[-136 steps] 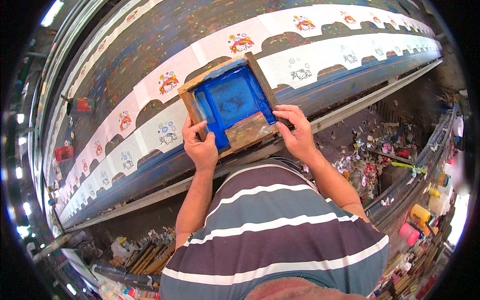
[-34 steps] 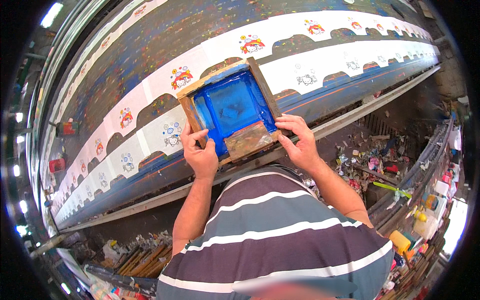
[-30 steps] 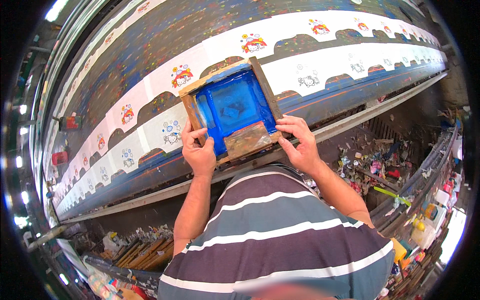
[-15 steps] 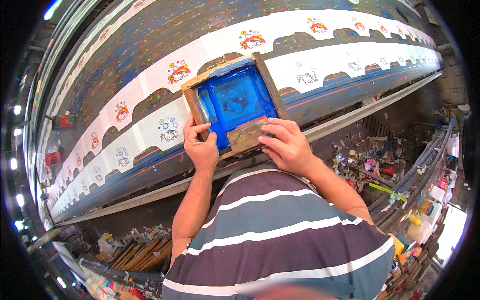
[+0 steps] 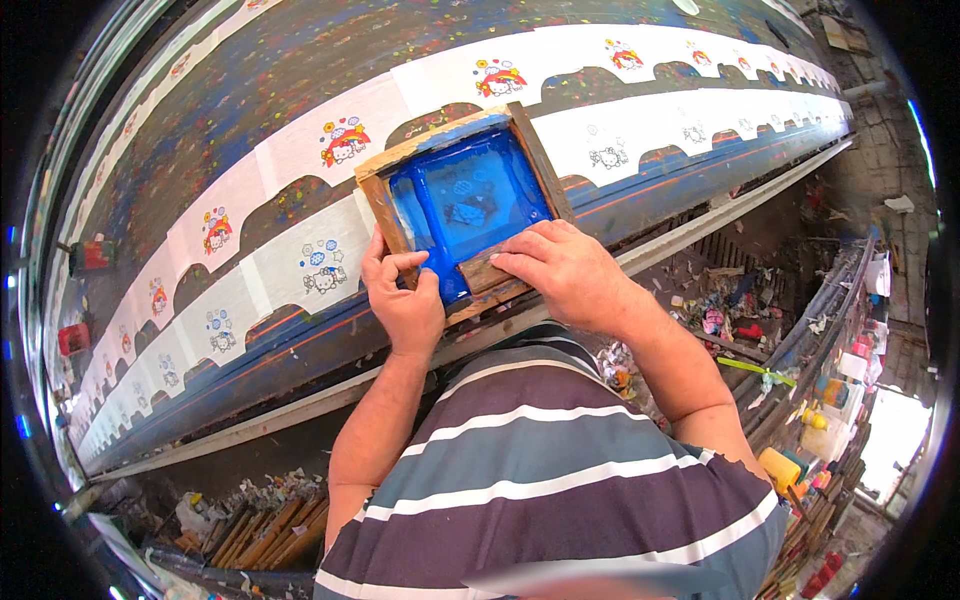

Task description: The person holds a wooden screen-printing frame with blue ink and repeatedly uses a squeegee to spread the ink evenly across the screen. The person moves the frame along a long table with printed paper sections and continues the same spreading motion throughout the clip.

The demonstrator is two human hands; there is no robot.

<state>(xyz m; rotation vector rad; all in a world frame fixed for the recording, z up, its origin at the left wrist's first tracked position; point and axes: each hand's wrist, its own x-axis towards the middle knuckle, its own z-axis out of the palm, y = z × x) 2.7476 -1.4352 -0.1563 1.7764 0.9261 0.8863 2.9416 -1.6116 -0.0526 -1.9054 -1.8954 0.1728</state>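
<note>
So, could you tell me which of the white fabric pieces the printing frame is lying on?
The front-row piece under the blue-inked wooden screen frame, between both hands; the others lie uncovered.

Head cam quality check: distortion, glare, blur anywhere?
Head view: strong fisheye, so the long table bows into an arc and a black rim rings the picture; daylight blows out at the lower right; even light on the blue screen frame and both hands, left hand, right hand, all sharp; a blurred patch crosses the striped shirt at the bottom.

Short-sleeved shirt [image 5: 560, 480] striped maroon, teal and white.
</note>
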